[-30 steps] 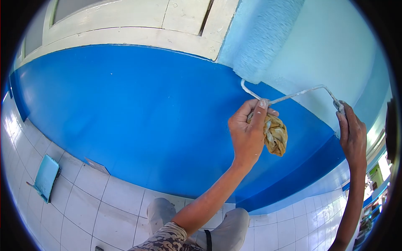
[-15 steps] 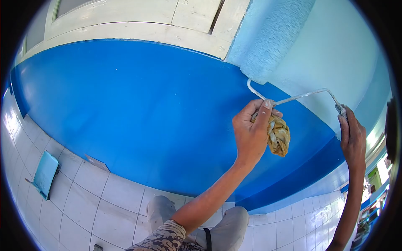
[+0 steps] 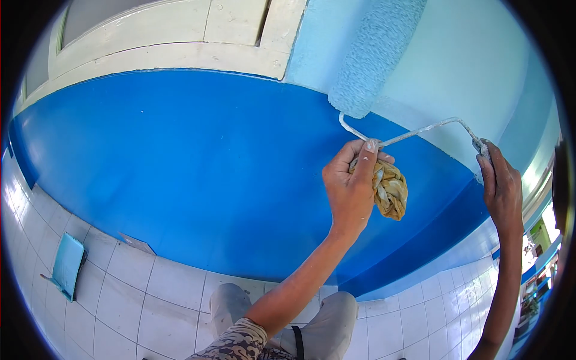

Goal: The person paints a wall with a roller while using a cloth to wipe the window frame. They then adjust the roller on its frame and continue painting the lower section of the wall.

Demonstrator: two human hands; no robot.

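Since the earlier frame, the paint roller [image 3: 373,57] has shifted a little left along the pale blue upper wall [image 3: 474,66], just above the deep blue band [image 3: 180,168]. White floor tiles [image 3: 150,288] carry a light blue tray [image 3: 65,265] at far left. Its wire frame [image 3: 420,130] runs between both hands. Right hand [image 3: 503,191] is wrapped around the handle. Left hand [image 3: 351,189] is curled shut on a yellowish rag [image 3: 390,191], thumb touching the frame.

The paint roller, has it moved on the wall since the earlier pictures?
Cannot tell. The paint roller sits about as far from the white frame's corner as before; the camera itself shifted.
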